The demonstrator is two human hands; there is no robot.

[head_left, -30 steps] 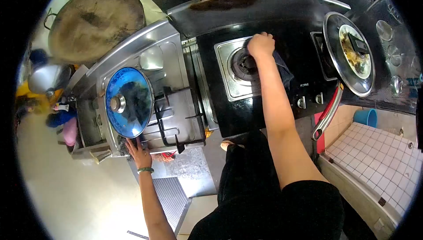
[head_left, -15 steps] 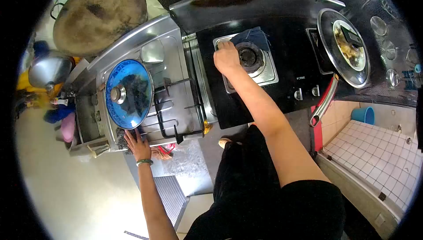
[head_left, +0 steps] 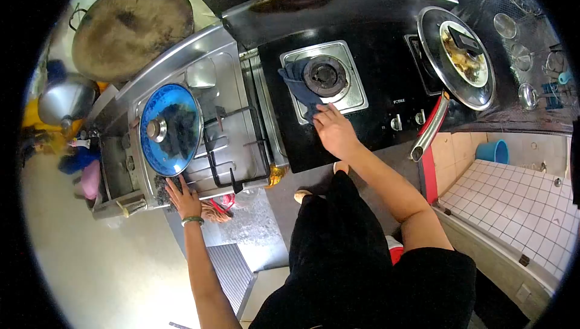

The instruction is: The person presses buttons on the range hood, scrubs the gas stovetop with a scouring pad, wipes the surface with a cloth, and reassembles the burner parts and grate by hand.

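Observation:
My right hand (head_left: pixel 336 132) grips the lower end of a dark blue cloth (head_left: pixel 297 84) at the near edge of a steel burner tray (head_left: pixel 356 100). The cloth stretches along the tray's left side and touches the round black burner (head_left: pixel 325 76). My left hand (head_left: pixel 183 198) rests with fingers spread at the front edge of the steel stove on the left. Its fingertips are beside a dark scouring pad (head_left: pixel 162 190) and just below a blue plate (head_left: pixel 151 102), which sits under a glass lid with a steel knob (head_left: pixel 157 130).
At right, a glass-lidded pan (head_left: pixel 426 33) with a steel-and-red handle (head_left: pixel 432 128) stands on the black cooktop (head_left: pixel 374 33); a plate of food shows within it. A black pot support (head_left: pixel 266 148) lies left. Behind it is a large round brown board (head_left: pixel 133 30).
My right hand has moved from the burner tray's back left corner toward its near edge, drawing the cloth along the left side. My left hand stays by the plate.

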